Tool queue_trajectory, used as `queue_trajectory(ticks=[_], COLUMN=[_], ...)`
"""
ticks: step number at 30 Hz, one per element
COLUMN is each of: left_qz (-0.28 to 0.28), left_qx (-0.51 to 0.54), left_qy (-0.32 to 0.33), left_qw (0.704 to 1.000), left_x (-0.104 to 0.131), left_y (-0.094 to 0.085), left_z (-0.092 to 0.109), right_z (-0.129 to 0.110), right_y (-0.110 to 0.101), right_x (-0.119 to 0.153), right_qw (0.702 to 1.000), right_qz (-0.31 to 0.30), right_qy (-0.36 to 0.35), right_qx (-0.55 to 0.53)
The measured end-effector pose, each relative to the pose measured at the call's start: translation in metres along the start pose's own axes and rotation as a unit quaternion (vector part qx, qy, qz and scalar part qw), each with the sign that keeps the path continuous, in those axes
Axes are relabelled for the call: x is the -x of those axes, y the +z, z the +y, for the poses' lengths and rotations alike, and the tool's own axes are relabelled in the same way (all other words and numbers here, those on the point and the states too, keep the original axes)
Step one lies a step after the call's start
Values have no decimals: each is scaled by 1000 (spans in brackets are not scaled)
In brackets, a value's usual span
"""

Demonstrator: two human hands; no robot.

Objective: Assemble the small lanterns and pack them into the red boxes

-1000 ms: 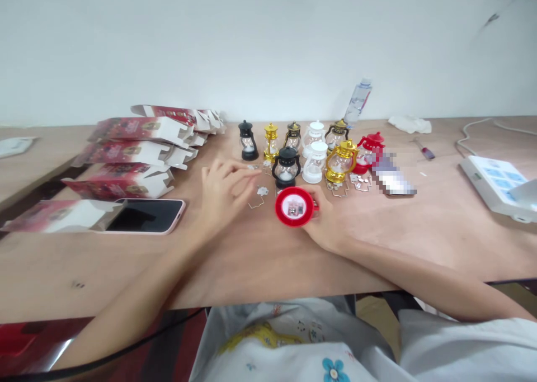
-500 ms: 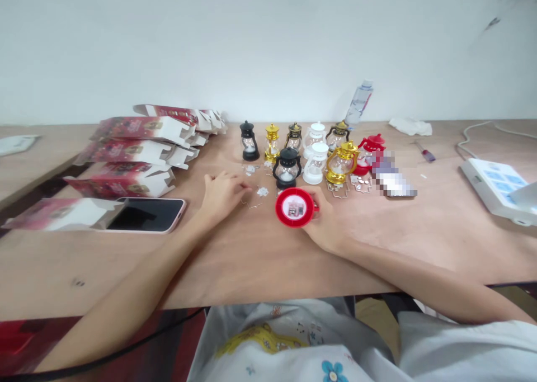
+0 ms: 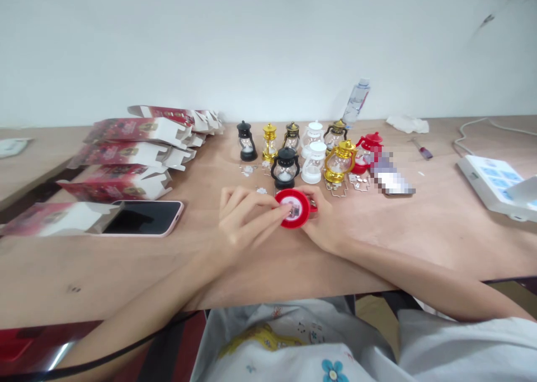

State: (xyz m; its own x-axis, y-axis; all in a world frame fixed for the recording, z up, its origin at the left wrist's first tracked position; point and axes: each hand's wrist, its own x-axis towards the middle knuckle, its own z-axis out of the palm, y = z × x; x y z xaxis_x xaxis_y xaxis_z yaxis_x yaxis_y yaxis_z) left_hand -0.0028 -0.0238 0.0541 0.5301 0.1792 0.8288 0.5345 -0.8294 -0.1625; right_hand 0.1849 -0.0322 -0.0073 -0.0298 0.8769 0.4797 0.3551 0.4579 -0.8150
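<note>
My right hand (image 3: 324, 220) is closed around a red mini lantern (image 3: 309, 208), its round base turned up towards me. Inside the red rim lies a white disc with a small compartment showing metal parts. At this base, the fingertips of my left hand (image 3: 245, 217) come together over the disc; whatever they pinch, if anything, is hidden. Just beyond my hands a black lantern (image 3: 286, 168) stands upright. Beside it are a white lantern (image 3: 313, 164) and a gold lantern (image 3: 339, 163). Small white pieces (image 3: 262, 191) lie behind my left fingers.
Red printed boxes (image 3: 121, 151) are piled at the left, near a phone (image 3: 146, 217). More lanterns stand in the back row, before a leaning water bottle (image 3: 356, 102). At right lie a partly blurred phone (image 3: 396, 183), a screwdriver (image 3: 424, 151) and a white device (image 3: 497, 186).
My left hand has moved right, from the tabletop beside the small pieces to the lantern's base, its fingertips now over the disc. My right hand holds the red lantern in nearly the same place.
</note>
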Motion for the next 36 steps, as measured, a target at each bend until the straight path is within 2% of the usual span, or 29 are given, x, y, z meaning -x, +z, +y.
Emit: queue_trajectory(ticks=[4, 8, 16, 21, 24, 27, 30, 32, 36], left_qz=[-25, -56, -75, -60, -49, -23, -6, -2, -4], left_qx=[4, 34, 106, 129, 99, 24, -47, -73, -87], left_qy=[-46, -54, -108, -150, -105, -3, 77, 91, 71], left_qw=[999, 996, 986, 978, 988, 999, 996, 993, 994], left_x=[0, -1, -2, -1, 0, 1, 1, 2, 6], left_y=[0, -3, -3, -1, 0, 0, 1, 2, 6], left_z=[1, 2, 2, 0, -2, -5, -7, -8, -8], right_z=[1, 1, -1, -1, 0, -1, -2, -2, -2], right_y=[0, 0, 0, 0, 0, 0, -1, -1, -1], right_x=[0, 0, -1, 0, 0, -1, -1, -1, -1], right_qw=[1000, 1000, 1000, 1000, 1000, 1000, 1000, 1000, 1000], right_qz=[0, 0, 4, 5, 10, 10, 5, 5, 3], right_qy=[8, 5, 2, -4, -8, 1, 12, 15, 19], right_qx=[1, 3, 9, 10, 7, -3, -6, 0, 8])
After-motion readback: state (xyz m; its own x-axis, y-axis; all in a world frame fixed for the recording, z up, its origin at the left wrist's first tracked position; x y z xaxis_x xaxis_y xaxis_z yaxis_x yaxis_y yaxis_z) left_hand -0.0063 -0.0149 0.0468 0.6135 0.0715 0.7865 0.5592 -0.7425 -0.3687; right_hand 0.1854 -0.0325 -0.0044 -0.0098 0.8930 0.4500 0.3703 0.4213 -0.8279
